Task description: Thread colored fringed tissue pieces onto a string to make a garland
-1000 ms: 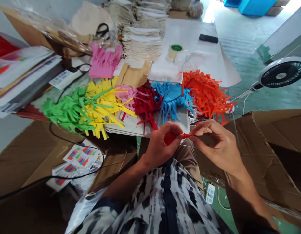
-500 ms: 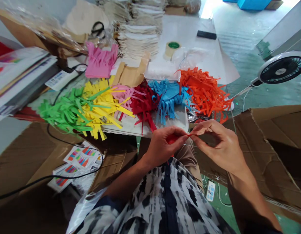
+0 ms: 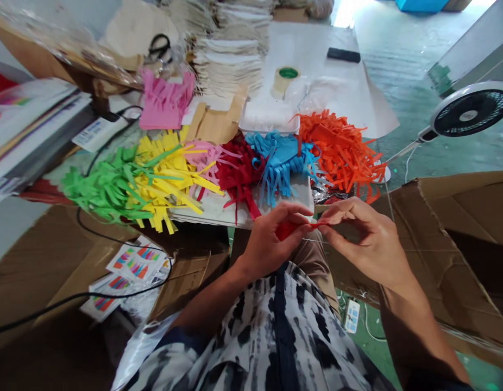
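Note:
My left hand (image 3: pixel 271 239) is closed around a red piece of fringed tissue paper (image 3: pixel 284 230), most of it hidden in the palm. Thumb and fingers of my right hand (image 3: pixel 363 239) pinch the narrow twisted end of the same red piece, just above my lap. Beyond the hands, cut fringe lies in heaps along the table edge: green (image 3: pixel 102 184), yellow (image 3: pixel 170 179), light pink (image 3: pixel 206 160), dark red (image 3: pixel 241 171), blue (image 3: pixel 280 157) and orange-red (image 3: pixel 337 149). A thin white string seems to run below the fingers.
Farther back are a pink fringed stack (image 3: pixel 165 100), scissors (image 3: pixel 159 48), a tape roll (image 3: pixel 284 81), a white tray (image 3: pixel 270 119) and a black object (image 3: pixel 343 55). A fan (image 3: pixel 465 114) stands right. Cardboard boxes (image 3: pixel 459 217) flank my lap; a black cable (image 3: pixel 113 237) hangs left.
The hands have drawn slightly apart, so a little more of the twisted red end shows between them. The view has shifted slightly.

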`<state>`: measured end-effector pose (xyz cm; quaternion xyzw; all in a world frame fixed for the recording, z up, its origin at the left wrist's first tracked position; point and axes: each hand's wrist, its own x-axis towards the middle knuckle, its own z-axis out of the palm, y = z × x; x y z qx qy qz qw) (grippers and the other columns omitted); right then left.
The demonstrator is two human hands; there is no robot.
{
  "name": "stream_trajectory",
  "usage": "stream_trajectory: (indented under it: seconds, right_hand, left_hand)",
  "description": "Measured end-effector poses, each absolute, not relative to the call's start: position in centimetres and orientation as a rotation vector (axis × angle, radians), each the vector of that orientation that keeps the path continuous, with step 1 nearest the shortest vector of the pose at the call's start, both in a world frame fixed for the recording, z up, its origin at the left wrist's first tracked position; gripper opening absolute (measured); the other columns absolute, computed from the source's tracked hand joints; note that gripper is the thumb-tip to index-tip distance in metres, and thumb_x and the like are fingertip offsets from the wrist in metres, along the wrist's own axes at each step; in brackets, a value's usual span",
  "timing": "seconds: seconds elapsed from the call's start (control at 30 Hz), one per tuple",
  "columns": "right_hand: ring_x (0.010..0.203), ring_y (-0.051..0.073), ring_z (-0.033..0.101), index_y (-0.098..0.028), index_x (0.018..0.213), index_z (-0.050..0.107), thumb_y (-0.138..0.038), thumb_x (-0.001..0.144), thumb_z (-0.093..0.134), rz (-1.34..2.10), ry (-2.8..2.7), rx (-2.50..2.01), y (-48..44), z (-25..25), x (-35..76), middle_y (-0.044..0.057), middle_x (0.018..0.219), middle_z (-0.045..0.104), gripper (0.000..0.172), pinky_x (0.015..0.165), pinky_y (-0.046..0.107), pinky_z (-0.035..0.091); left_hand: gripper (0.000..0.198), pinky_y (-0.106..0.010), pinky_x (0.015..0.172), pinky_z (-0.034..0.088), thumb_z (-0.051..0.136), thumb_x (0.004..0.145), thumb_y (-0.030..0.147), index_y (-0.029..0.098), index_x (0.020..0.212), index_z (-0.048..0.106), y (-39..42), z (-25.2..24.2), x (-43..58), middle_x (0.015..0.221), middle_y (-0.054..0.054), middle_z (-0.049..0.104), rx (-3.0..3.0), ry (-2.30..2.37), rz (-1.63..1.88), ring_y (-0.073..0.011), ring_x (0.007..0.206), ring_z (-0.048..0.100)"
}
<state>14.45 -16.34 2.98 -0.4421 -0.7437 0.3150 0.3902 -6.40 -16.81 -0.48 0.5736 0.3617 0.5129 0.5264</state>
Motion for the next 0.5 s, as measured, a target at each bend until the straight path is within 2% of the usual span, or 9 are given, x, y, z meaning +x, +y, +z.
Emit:
stream_trajectory:
  seconds: [0.13, 0.27, 0.4, 0.5]
  right_hand:
    - [0.089, 0.014, 0.068, -0.028, 0.104, 0.066, -0.018, 0.095, 0.075, 0.833, -1.878, -1.142, -16.59, 2.88, 14.07, -0.001, 0.101, 0.070, 0.016, 0.081, 0.029, 0.055]
    - [0.097, 0.016, 0.070, -0.027, 0.100, 0.069, -0.022, 0.094, 0.077, 0.864, -1.783, -1.162, -16.87, 2.55, 14.27, 0.000, 0.106, 0.072, 0.011, 0.084, 0.030, 0.055]
    - [0.081, 0.014, 0.065, -0.028, 0.094, 0.072, -0.022, 0.097, 0.074, 0.809, -1.762, -1.196, -16.90, 2.34, 14.73, -0.002, 0.089, 0.070, 0.007, 0.073, 0.029, 0.050]
    - [0.077, 0.015, 0.062, -0.026, 0.093, 0.070, -0.020, 0.099, 0.070, 0.795, -1.863, -1.198, -16.90, 2.58, 14.78, -0.001, 0.087, 0.069, 0.009, 0.072, 0.030, 0.049]
  left_hand:
    - [0.014, -0.020, 0.080, 0.059, 0.077, 0.095, 0.022, 0.020, 0.107, 0.069, -16.81, -0.80, -5.78, 0.096, -0.002, 0.074, 1.344, 0.861, 1.289, -0.0113, 0.088, 0.075]
    - [0.011, -0.019, 0.078, 0.060, 0.077, 0.096, 0.023, 0.019, 0.101, 0.068, -16.67, -0.94, -5.37, 0.095, -0.001, 0.072, 1.298, 0.840, 1.339, -0.0102, 0.085, 0.074]
    - [0.014, -0.023, 0.076, 0.061, 0.072, 0.100, 0.029, 0.019, 0.110, 0.073, -16.44, -0.70, -5.57, 0.100, -0.005, 0.078, 1.431, 0.855, 1.274, -0.0123, 0.083, 0.076]
    - [0.020, -0.035, 0.095, 0.060, 0.071, 0.101, 0.036, 0.021, 0.113, 0.077, -16.31, -0.60, -5.84, 0.105, -0.007, 0.082, 1.720, 0.937, 1.165, -0.0182, 0.095, 0.077]
